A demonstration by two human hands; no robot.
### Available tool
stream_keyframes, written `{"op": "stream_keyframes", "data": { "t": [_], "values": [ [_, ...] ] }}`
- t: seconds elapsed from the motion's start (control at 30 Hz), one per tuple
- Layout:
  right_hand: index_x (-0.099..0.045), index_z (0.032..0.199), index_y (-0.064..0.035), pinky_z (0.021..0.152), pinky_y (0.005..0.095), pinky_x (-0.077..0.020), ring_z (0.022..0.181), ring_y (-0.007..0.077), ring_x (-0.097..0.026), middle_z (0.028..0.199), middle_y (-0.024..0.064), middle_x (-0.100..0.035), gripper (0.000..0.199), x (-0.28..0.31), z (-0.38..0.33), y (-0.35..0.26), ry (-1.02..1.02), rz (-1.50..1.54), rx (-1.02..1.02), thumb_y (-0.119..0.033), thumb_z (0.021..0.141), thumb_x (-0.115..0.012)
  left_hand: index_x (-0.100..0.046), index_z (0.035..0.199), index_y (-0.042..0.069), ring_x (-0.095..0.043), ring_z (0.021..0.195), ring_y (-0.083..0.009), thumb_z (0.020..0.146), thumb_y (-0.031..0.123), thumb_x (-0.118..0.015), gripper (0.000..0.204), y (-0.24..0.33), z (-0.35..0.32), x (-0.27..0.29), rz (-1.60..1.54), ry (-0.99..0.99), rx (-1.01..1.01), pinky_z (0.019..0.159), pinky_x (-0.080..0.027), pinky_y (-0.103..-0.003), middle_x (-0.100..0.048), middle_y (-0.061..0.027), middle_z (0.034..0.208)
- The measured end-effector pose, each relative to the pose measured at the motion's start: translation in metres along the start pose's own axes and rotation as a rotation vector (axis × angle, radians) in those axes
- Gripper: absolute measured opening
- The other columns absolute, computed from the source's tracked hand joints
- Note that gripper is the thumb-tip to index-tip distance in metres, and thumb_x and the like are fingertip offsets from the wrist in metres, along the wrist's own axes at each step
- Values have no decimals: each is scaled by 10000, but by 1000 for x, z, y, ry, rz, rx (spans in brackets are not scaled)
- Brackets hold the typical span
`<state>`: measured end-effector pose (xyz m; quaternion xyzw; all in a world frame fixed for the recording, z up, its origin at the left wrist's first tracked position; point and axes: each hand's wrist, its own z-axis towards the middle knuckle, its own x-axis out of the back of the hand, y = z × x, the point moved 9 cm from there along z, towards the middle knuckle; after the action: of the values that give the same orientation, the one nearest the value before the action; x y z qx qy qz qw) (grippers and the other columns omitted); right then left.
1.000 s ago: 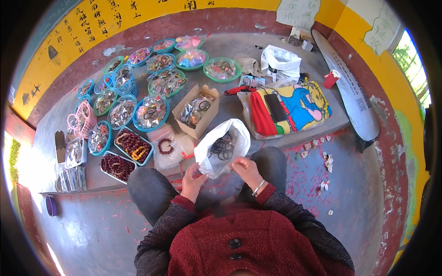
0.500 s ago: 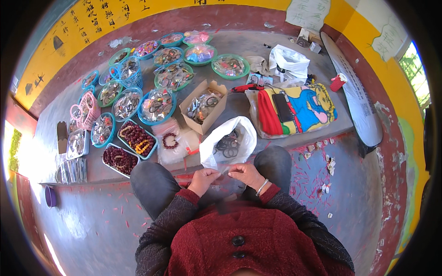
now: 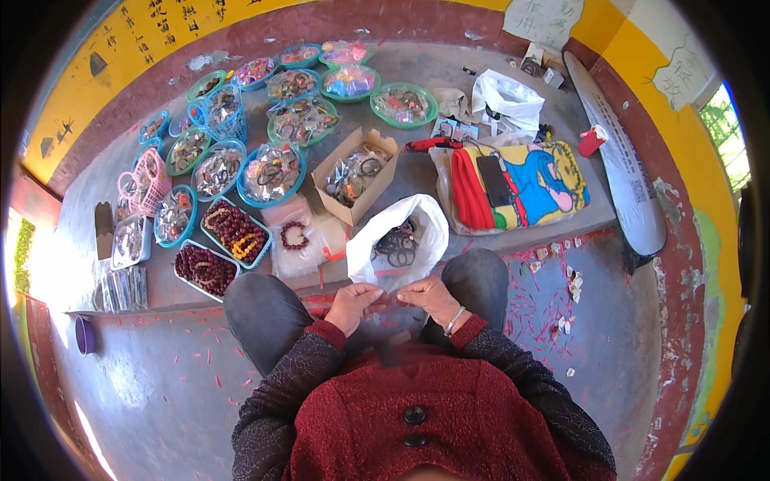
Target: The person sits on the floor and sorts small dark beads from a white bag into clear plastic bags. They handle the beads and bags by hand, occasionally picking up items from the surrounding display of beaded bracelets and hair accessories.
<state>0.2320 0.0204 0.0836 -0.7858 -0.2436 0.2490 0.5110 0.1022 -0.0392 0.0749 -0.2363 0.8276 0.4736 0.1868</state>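
Note:
My left hand (image 3: 355, 308) and my right hand (image 3: 431, 303), which has a silver bangle (image 3: 455, 320) at its wrist, face each other over my lap. Thumb and fingers are pinched together on both. Whatever lies between the fingertips is too small or too clear to make out. Just beyond them a white plastic bag (image 3: 365, 244) stands with its mouth spread wide, at the platform's near edge between my knees. Dark ring-shaped bands (image 3: 398, 247) lie inside it. To the bag's left, a dark red bead bracelet (image 3: 294, 236) rests on clear plastic packets (image 3: 317, 255).
An open cardboard box (image 3: 335, 207) of packaged bracelets stands behind the bag. Trays of dark beads (image 3: 233, 229) and several basins (image 3: 273, 200) of small packets fill the left. At right lie a colourful folded blanket (image 3: 545, 188), a black phone (image 3: 495, 179) and a red cup (image 3: 592, 141).
The fingertips have shifted slightly down, a little away from the bag's near rim. Both hands remain pinched. The whole view has tilted a little; the bag stands where it was.

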Motion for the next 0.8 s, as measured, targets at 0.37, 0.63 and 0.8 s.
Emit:
{"op": "stream_keyframes", "data": {
  "t": [0.37, 0.63, 0.8],
  "values": [
    [-641, 741, 4, 595, 210, -441, 632, 47, -529, 678, 2, -616, 111, 2, -1, -7, 44, -41, 32, -95, 744, -690, -583, 987, -20, -608, 863, -180, 870, 15, -502, 147, -1, 1, -8, 7, -82, -18, 748, -520, -299, -621, -114, 962],
    [-541, 643, -40, 595, 344, -425, 647, 250, -539, 648, 63, -542, 112, -10, -24, -76, 333, -930, 603, -62, 687, -641, -577, 999, 17, -603, 850, -174, 882, 145, -531, 179, -3, 5, 12, -77, 59, -22, 717, -525, -328, -612, -93, 975],
    [-492, 669, -76, 646, 366, -402, 698, 247, -496, 686, 58, -471, 75, -34, -39, -95, 364, -1338, 778, -95, 685, -564, -563, 1020, 32, -610, 861, -174, 886, 173, -528, 198, 4, -3, -7, -59, -22, 15, 695, -516, -308, -623, -91, 957]
  ]
}}
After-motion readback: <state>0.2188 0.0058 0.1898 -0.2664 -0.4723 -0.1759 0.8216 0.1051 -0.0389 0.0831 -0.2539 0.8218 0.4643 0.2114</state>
